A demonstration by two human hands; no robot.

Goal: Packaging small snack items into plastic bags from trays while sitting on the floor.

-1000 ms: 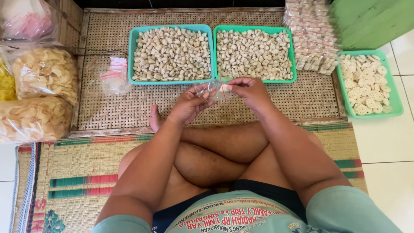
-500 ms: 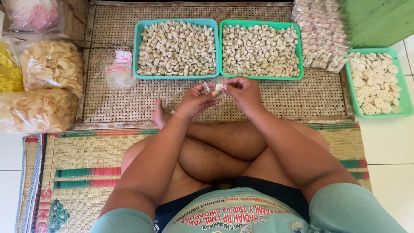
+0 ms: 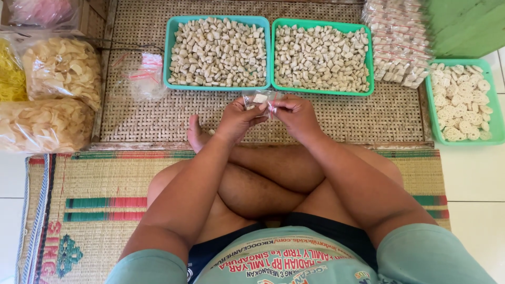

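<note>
Both my hands are up in front of my crossed legs, and between them sits a small clear plastic bag (image 3: 261,100) with one pale snack piece showing inside. My left hand (image 3: 238,120) pinches the bag's left edge, fingers closed on the plastic. My right hand (image 3: 295,114) pinches the right edge, thumb and fingertips tight on it. So the bag is held from both sides, just above the woven rattan mat (image 3: 158,118) and just near of the two trays.

Straight ahead, on the far side of the bag, the blue tray (image 3: 218,51) is packed with small pale chunks, and touching it on the right, the green tray (image 3: 322,57) carries the same kind of pieces. Further right, a stack of filled little packets (image 3: 397,44) leans beside that tray, and past it on the tiled floor a third green tray (image 3: 463,101) holds round, holed crackers.

Over on the left, a loose bunch of empty clear bags with red strips (image 3: 143,73) lies on the rattan mat. Beyond it, big clear sacks of chips (image 3: 60,71) pile up at the left edge, one above another. My bare foot (image 3: 197,134) pokes out just under my left wrist. I'm sitting on a striped straw mat (image 3: 84,200).
</note>
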